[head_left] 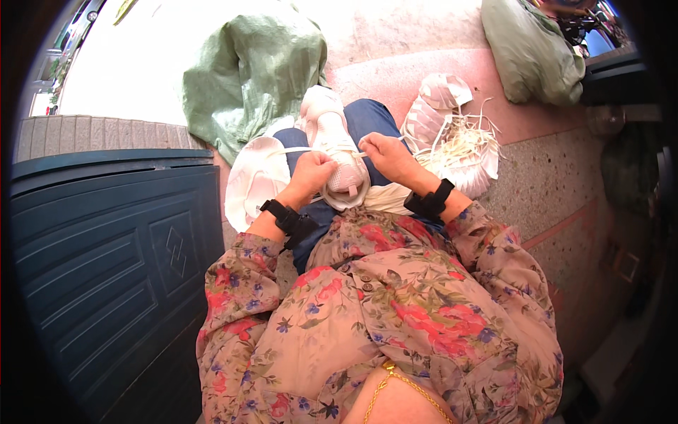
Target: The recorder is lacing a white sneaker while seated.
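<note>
On my lap lies a white shoe upper (330, 131), its pinkish tongue (346, 179) toward me. My left hand (311, 173) is closed at the upper's left edge, pinching a white shoelace (291, 150) that trails off to the left. Across from it, my right hand (388, 155) is closed at the eyelet side, fingers pressed together on a lace end. Beside my left wrist rests another pale shoe piece (256, 177). To the right, a bunch of loose cream laces (466, 145) lies over more white uppers (427, 116).
A large green sack (258, 67) stands ahead on the left, and another green sack (533, 53) at the far right. A dark blue panelled door (116, 261) is close on my left. Speckled stone floor (540, 177) extends on the right.
</note>
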Tool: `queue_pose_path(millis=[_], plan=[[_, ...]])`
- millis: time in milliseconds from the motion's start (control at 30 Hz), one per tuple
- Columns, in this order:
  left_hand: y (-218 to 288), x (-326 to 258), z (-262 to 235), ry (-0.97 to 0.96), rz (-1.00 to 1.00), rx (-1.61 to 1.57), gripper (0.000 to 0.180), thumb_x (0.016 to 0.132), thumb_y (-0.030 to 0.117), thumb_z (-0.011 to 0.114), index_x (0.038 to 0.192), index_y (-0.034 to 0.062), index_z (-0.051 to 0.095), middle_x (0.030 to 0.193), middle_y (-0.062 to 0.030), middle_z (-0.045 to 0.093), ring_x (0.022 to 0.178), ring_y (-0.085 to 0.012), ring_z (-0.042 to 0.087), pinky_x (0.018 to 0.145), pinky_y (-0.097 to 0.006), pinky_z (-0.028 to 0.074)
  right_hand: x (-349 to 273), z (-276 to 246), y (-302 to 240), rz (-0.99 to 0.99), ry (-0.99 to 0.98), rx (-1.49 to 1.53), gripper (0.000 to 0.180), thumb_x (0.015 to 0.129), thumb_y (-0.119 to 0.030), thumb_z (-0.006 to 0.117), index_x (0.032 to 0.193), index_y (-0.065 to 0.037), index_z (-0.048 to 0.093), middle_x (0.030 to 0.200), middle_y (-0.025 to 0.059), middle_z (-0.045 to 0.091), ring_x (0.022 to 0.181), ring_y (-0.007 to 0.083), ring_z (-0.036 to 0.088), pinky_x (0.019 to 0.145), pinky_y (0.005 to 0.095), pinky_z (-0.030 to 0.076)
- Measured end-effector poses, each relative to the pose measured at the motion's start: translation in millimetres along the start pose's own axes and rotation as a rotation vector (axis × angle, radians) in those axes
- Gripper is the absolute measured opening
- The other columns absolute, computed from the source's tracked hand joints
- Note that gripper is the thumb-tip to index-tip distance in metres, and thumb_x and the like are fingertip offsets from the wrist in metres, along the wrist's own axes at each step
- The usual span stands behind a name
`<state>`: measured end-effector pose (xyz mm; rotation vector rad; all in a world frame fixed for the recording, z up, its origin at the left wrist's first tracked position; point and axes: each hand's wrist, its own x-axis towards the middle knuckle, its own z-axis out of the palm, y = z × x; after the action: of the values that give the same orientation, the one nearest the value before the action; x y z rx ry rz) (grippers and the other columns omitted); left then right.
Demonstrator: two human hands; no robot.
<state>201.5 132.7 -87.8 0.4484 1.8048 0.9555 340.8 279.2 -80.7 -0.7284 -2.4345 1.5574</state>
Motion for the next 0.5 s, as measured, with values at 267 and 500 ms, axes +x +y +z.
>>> queue_pose_path(millis=[267, 500], plan=[[14, -7, 9, -0.052, -0.009, -0.429, 0.006, 0.078, 0.012, 0.062, 0.074, 0.0100, 0.058, 0.064, 0.0070, 0.052, 0.054, -0.0026, 0.046, 0.046, -0.019, 0.036, -1, 34, 13, -0.180, 0.088, -0.142, 0.015, 0.080, -0.008, 0.049, 0.089, 0.000, 0.058, 0.081, 0.0203, 0.059, 0.077, 0.0360, 0.058, 0.065, 0.0394, 0.047], [-24, 0, 18, 0.113, 0.229, 0.141, 0.021, 0.078, 0.022, 0.060, 0.071, 0.0014, 0.063, 0.057, -0.0114, 0.058, 0.051, -0.0191, 0.056, 0.050, -0.031, 0.043, -5, 46, 1, 0.062, 0.124, 0.027, 0.028, 0.076, -0.013, 0.055, 0.100, 0.003, 0.058, 0.080, 0.0211, 0.062, 0.075, 0.0313, 0.062, 0.067, 0.0354, 0.048]])
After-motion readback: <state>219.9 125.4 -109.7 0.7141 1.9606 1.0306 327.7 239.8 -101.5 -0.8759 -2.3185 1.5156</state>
